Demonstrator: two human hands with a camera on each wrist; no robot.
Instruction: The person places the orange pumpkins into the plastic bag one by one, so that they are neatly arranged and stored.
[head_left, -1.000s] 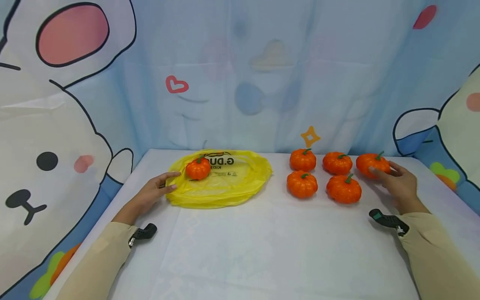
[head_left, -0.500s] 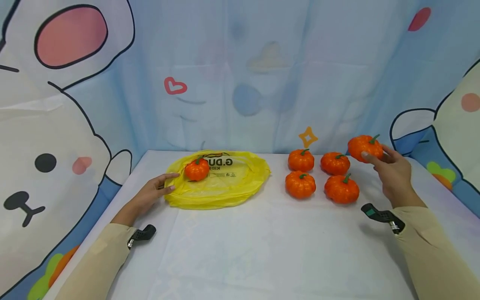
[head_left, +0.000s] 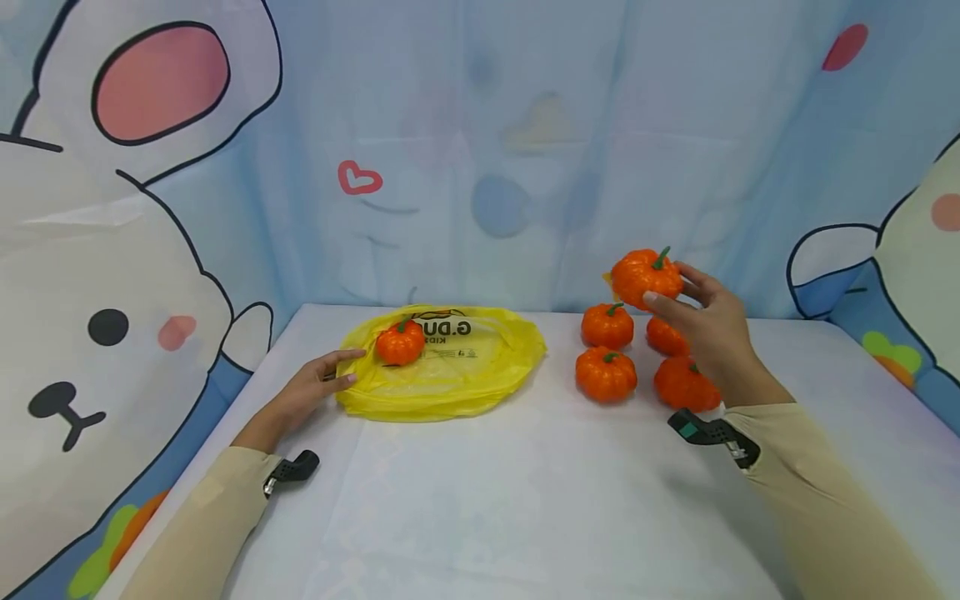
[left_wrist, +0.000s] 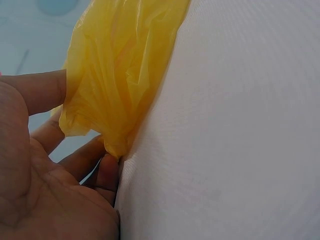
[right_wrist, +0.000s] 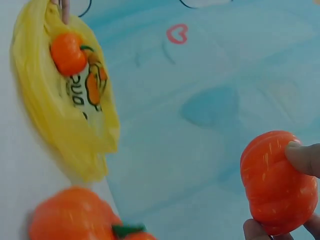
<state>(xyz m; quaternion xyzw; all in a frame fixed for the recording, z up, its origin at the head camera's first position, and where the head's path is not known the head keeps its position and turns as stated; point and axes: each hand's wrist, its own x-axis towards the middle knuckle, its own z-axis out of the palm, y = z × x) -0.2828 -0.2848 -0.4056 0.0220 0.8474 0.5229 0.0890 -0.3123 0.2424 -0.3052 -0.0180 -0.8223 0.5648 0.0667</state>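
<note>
My right hand [head_left: 716, 329] holds a small orange toy pumpkin [head_left: 641, 279] with a green stem, raised above the other pumpkins. In the right wrist view the thumb lies on this ribbed pumpkin [right_wrist: 275, 185], with fingertips beneath it. My left hand [head_left: 303, 396] touches the left edge of a yellow plastic bag [head_left: 480, 383], fingers relaxed and apart. The left wrist view shows fingers [left_wrist: 45, 92] partly behind the crinkled bag [left_wrist: 125, 60]. One pumpkin [head_left: 400, 342] sits on the bag's left part.
Several more pumpkins stand at the right on the white tablecloth [head_left: 480, 500]: one at the back [head_left: 607, 326], one in front [head_left: 606, 375], and two partly hidden by my right hand and wrist. A cartoon-printed curtain [head_left: 420, 108] hangs behind the table.
My right hand has lifted the far-right pumpkin off the table and carried it up and left, over the others. The left hand and bag have stayed in place.
</note>
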